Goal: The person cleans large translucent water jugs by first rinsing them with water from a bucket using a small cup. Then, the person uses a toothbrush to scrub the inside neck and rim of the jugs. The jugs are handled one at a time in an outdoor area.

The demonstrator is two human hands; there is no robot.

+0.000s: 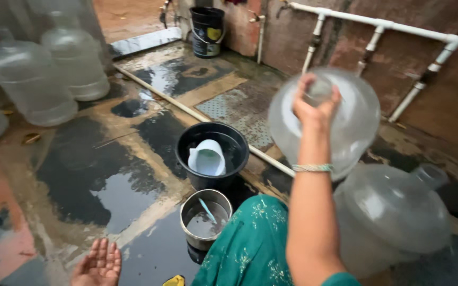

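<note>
1. Head view, wet concrete floor (107, 185), puddled and dark, pale plastic pipe (197, 114) running across it.
2. Three clear water jugs (33, 79) grouped at upper left, upright.
3. Clear round water jug (353, 122) lifted off the floor at right, tipped, neck toward the camera; right hand (316, 103) closed tight around that neck, beaded bangle on the wrist.
4. Second clear jug (393, 212) lying on its side just below the lifted one, cap end toward upper right.
5. Black bucket (186, 153) at centre, white plastic mug (208, 159) floating inside.
6. Steel pot (186, 212) just beside the bucket, nearer the camera, some water and a thin utensil in it.
7. Dark bucket (208, 32) far back by the wall, under white pipework (377, 24).
8. Left hand (99, 265) low at bottom edge, palm up, fingers spread, holding nothing, well apart from the lifted jug.
</note>
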